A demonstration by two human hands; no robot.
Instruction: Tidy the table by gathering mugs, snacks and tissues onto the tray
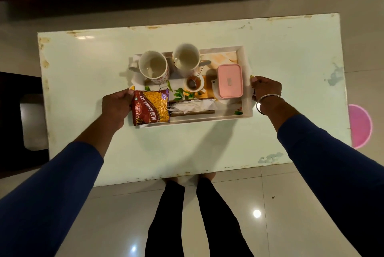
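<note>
Snack packet (151, 107) reads "ALOO BHUJIA SEV" (red side).

Loaded white tray (246, 99) sitting mid-table.

Two empty white mugs, one red-patterned (154, 67) and one plainer (186, 58), are standing upright along the tray's far side. A red and yellow snack packet (151, 106) is lying flat at the near left corner, overhanging the rim, and white tissues (192, 106) in a brown holder are lying just beside it along the near edge.
</note>
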